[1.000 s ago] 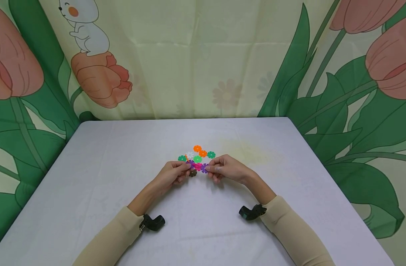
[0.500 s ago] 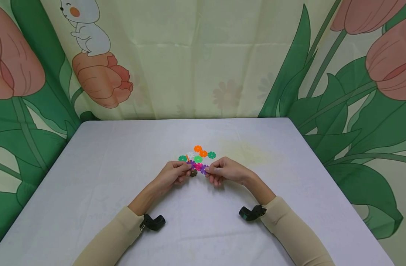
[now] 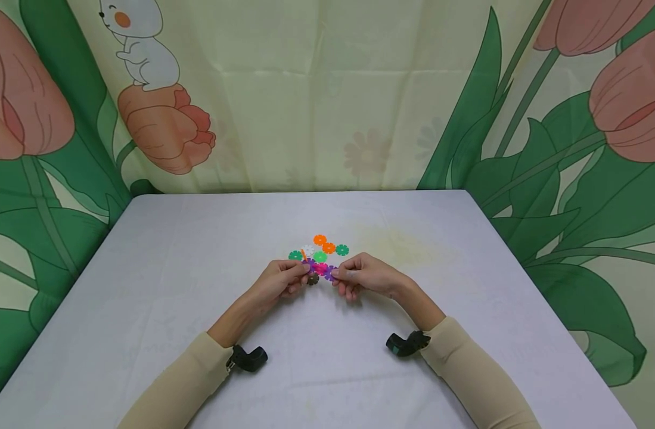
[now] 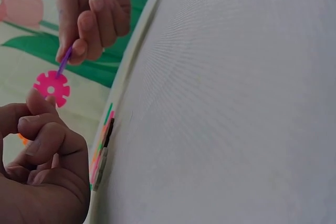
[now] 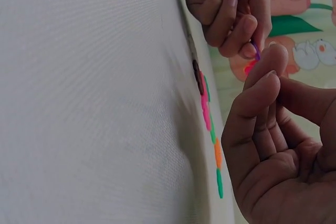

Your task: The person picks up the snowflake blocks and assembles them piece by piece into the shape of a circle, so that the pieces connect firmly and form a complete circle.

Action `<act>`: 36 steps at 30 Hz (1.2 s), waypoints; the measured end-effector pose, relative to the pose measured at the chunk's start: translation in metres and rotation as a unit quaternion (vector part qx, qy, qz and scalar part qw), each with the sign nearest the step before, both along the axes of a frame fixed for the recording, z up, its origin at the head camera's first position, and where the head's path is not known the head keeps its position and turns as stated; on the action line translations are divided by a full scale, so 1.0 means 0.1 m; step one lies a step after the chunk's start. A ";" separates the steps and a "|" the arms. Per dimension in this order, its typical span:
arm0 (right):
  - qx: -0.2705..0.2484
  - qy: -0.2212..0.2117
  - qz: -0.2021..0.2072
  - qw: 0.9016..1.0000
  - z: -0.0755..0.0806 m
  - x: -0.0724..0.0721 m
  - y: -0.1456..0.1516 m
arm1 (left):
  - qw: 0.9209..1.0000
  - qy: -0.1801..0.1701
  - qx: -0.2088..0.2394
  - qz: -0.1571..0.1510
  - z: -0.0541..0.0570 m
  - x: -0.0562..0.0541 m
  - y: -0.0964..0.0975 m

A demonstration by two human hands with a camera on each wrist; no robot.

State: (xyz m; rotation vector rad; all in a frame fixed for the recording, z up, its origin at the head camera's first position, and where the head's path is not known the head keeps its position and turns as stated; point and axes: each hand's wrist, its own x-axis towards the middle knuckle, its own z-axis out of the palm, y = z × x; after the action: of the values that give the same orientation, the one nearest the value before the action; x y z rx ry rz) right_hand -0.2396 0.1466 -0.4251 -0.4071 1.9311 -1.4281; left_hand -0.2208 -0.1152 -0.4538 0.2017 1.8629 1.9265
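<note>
Both hands work on a small chain of notched plastic discs held above the table. My left hand point(image 3: 279, 281) pinches a purple disc point(image 3: 310, 264) between thumb and forefinger. Beside those fingertips an orange disc point(image 3: 304, 255) sticks up, nearly edge-on. A pink disc point(image 4: 63, 90) sits in the middle, between the two hands. My right hand point(image 3: 367, 275) pinches a second purple disc point(image 3: 329, 273), which meets the pink one at an angle; the left wrist view shows it edge-on at the pink disc's rim. In the right wrist view, the fingers hide most of the chain.
Loose discs lie flat just behind the hands: two orange ones point(image 3: 319, 239), a green one point(image 3: 342, 250), a white one point(image 3: 307, 249), a light green one point(image 3: 320, 257) and another green one point(image 3: 295, 255). A brown disc point(image 3: 313, 279) lies nearer. A white cloth covers the table point(image 3: 327, 357).
My right hand has shifted slightly left, bringing its purple disc closer to the pink one and turning it a little. My left hand keeps its pinch almost unmoved.
</note>
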 end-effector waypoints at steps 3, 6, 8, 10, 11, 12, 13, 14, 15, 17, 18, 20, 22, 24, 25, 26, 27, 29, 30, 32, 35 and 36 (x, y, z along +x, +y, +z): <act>-0.003 0.001 -0.002 1.000 0.00 0.00 0.00 | 1.000 0.002 0.002 -0.001 0.01 0.00 0.00; -0.007 0.002 -0.006 1.000 0.01 0.00 0.00 | 1.000 -0.001 0.000 0.000 0.01 0.00 0.00; -0.008 0.002 -0.007 1.000 0.01 0.01 0.00 | 1.000 -0.006 0.000 0.000 0.01 0.00 0.00; -0.010 0.004 -0.005 1.000 0.00 0.01 0.00 | 1.000 -0.011 0.001 -0.001 0.00 0.00 0.00; -0.011 0.006 -0.003 1.000 0.00 0.01 0.00 | 1.000 -0.011 0.002 -0.002 0.00 0.00 0.01; -0.012 0.006 -0.002 1.000 0.00 0.01 0.00 | 1.000 -0.012 0.004 -0.003 -0.01 0.00 0.01; -0.012 0.007 -0.002 1.000 0.00 0.01 0.00 | 1.000 -0.012 0.004 -0.003 -0.01 0.00 0.01; -0.012 0.006 -0.002 1.000 0.00 0.02 0.00 | 1.000 -0.013 0.004 -0.002 -0.01 0.00 0.01; -0.012 0.007 -0.002 1.000 -0.01 0.02 0.00 | 1.000 -0.011 0.004 -0.002 -0.02 0.00 0.01; -0.012 0.007 -0.002 1.000 -0.01 0.02 -0.01 | 1.000 -0.009 0.005 -0.003 -0.02 0.00 0.01; -0.011 0.007 -0.002 1.000 -0.01 0.02 -0.01 | 1.000 -0.009 0.005 -0.002 -0.02 0.00 0.01; -0.011 0.007 -0.003 1.000 -0.02 0.02 -0.02 | 1.000 -0.010 0.007 -0.003 -0.02 0.01 0.01; -0.012 0.005 -0.003 1.000 -0.03 0.02 -0.02 | 1.000 -0.011 0.007 -0.003 -0.02 0.01 0.01; -0.012 0.005 -0.005 1.000 -0.03 0.02 -0.02 | 1.000 -0.011 0.008 -0.001 -0.02 0.01 0.01; -0.012 0.004 -0.004 1.000 -0.03 0.02 -0.02 | 1.000 -0.012 0.009 0.000 -0.02 0.01 0.02; -0.013 0.004 -0.004 1.000 -0.03 0.02 -0.02 | 1.000 -0.012 0.008 0.001 -0.01 0.01 0.02; -0.013 0.003 -0.004 1.000 -0.03 0.03 -0.02 | 1.000 -0.012 0.007 0.003 -0.01 0.01 0.02; -0.012 0.002 -0.001 1.000 -0.03 0.02 -0.03 | 1.000 -0.010 0.007 0.006 0.00 0.02 0.02; -0.011 0.001 0.001 1.000 -0.04 0.02 -0.03 | 1.000 -0.010 0.006 0.006 0.00 0.02 0.02; -0.009 -0.001 0.005 1.000 -0.04 0.02 -0.03 | 1.000 -0.006 0.006 0.007 0.00 0.02 0.02; -0.008 -0.001 0.017 1.000 -0.04 0.02 -0.02 | 1.000 -0.003 0.003 0.011 0.01 0.02 0.03; -0.008 -0.001 0.020 1.000 -0.04 0.02 -0.03 | 1.000 -0.001 0.000 0.012 0.01 0.02 0.03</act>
State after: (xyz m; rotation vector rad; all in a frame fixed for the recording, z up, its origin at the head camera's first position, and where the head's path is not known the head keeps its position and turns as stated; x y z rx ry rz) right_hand -0.2378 0.1441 -0.4290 -0.4504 1.9009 -1.4191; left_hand -0.2186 -0.1124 -0.4529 0.1790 1.8713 1.9417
